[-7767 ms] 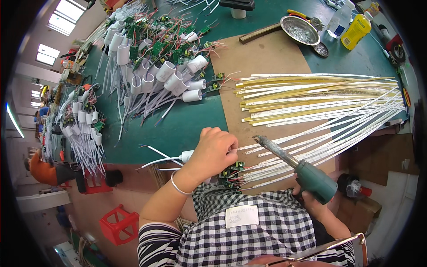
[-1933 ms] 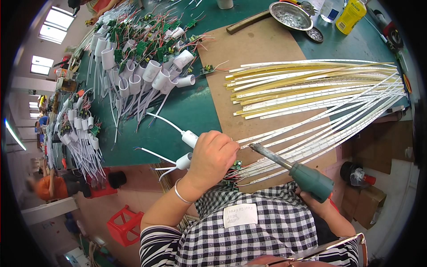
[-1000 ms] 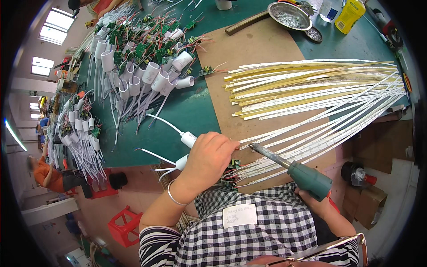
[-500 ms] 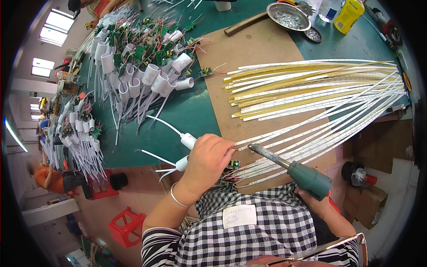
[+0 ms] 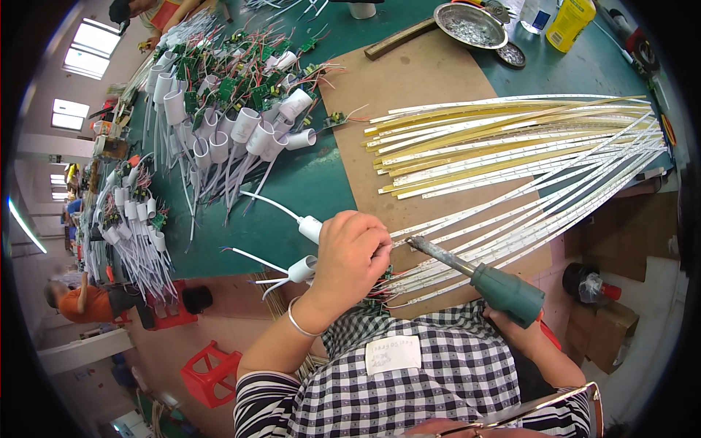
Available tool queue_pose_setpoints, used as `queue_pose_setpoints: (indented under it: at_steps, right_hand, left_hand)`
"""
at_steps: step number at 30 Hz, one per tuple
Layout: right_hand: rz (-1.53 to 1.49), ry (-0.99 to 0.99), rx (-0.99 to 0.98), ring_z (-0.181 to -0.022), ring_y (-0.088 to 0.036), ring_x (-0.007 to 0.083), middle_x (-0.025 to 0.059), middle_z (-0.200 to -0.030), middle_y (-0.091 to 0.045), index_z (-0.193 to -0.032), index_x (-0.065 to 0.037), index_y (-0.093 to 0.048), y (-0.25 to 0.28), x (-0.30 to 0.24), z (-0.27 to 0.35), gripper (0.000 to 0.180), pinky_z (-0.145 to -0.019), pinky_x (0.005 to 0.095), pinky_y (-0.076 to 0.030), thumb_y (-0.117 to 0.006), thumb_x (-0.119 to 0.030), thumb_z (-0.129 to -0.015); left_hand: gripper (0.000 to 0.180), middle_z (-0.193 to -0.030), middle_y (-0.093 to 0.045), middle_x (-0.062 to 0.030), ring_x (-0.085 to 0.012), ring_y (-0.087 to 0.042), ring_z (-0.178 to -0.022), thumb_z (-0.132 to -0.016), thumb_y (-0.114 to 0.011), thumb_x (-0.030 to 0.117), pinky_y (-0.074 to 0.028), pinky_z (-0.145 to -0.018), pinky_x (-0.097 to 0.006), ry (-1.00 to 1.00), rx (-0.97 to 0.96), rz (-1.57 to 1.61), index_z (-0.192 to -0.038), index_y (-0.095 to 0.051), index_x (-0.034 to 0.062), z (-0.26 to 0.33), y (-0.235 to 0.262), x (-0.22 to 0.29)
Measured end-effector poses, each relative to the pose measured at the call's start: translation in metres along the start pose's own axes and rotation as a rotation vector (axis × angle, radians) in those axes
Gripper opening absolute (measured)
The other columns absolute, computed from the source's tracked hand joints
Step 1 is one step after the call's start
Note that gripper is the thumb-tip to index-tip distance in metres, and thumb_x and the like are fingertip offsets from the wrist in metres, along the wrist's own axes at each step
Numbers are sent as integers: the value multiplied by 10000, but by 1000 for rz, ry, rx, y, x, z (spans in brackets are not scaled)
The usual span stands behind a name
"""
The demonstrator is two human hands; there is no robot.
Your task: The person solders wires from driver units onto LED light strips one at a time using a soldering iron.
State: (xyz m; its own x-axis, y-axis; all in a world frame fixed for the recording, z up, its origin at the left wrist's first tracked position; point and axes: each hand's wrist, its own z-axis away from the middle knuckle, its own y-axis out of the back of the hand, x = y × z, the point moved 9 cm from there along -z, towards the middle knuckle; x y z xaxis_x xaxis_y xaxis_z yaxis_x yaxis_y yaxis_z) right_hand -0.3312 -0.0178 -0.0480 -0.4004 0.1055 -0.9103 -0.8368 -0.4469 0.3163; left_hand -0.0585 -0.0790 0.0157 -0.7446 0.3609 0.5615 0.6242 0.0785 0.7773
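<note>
While the right hand (image 5: pixel 513 334) is gripping the soldering iron (image 5: pixel 507 293), the left hand (image 5: pixel 354 252) is now curling tighter beside white strips (image 5: pixel 544 228), obscuring anything it is holding.

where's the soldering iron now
In the head view, right of centre, the soldering iron is in the right hand, its tip near the white strips.

left hand (image 5: pixel 355 252) hiding its own grip, right hand (image 5: pixel 517 332) mostly behind soldering iron (image 5: pixel 509 296), yellow bottle (image 5: pixel 570 26) cropped toward table's (image 5: pixel 321 179) far right corner, co-worker (image 5: pixel 162 16) cropped far left
</note>
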Motion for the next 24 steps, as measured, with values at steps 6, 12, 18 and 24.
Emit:
queue_pose_setpoints:
  at_steps: [6, 12, 18, 24]
  right_hand:
    - [-43, -21, 22, -1132, -627, 323, 159, -1224, -649, -1223, -18, -648, 1, 4, 2, 514, -986, 413, -495, -817, -113, -747]
    - [8, 11, -3, -1128, -628, 320, 156, -1219, -647, -1222, -11, -640, 0, 2, 1, 521, -986, 413, -493, -825, -118, -746]
    - [-4, -29, 2, -1110, -634, 319, 154, -1203, -655, -1216, -19, -646, 0, 5, 2, 507, -973, 411, -502, -823, -150, -759]
    - [65, -13, -39, -1093, -644, 317, 143, -1198, -663, -1210, -47, -667, -4, 0, 2, 499, -951, 412, -521, -834, -224, -774]
  left_hand:
    - [127, -974, -649, -17, -274, -575, -994, -740, -739, 60, -392, -887, -415, 16, -68, 16, -830, -661, 104, 2, -4, -2]
    - [139, -984, -640, -31, -283, -566, -1007, -721, -724, 56, -394, -889, -420, 58, -93, 14, -819, -634, 96, 2, -7, -5]
    - [163, -1000, -611, -58, -308, -548, -1015, -690, -708, 37, -400, -897, -429, 58, -117, -23, -802, -600, 86, 2, -11, -3]
    - [181, -1001, -599, -66, -315, -544, -1016, -674, -705, 20, -407, -900, -431, 29, -108, -20, -796, -587, 84, 1, -11, -3]
